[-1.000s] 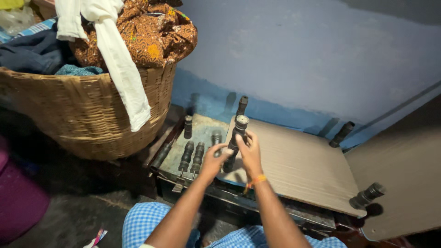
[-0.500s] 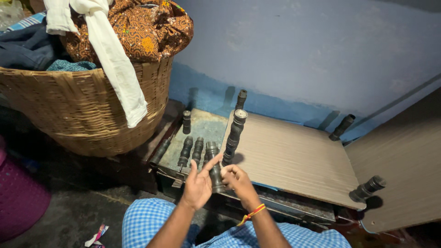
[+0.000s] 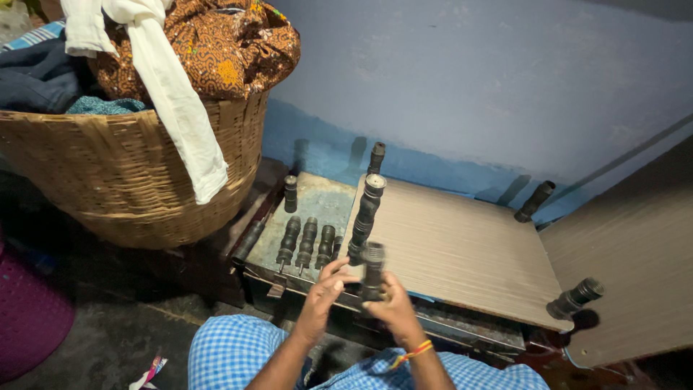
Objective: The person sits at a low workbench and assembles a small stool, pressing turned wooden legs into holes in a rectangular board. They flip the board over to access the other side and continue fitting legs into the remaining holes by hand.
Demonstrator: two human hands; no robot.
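Drawn back from the tall upright cylinder (image 3: 367, 209) toward the bench's (image 3: 462, 253) near edge since a second ago. Right hand (image 3: 393, 307) wrapped shut around a short black cylinder (image 3: 373, 269), held upright just above that edge; left hand (image 3: 325, 292), fingers half curled, touching its side. Seemingly mid-fitting or inspecting; next calls for a steady grip while turning. Row of black cylinders (image 3: 309, 242) at the near left corner.

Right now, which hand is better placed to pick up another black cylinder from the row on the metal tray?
Probably the left hand: it lies nearest the row of cylinders on the metal tray and only touches the held cylinder, which the right hand grips.
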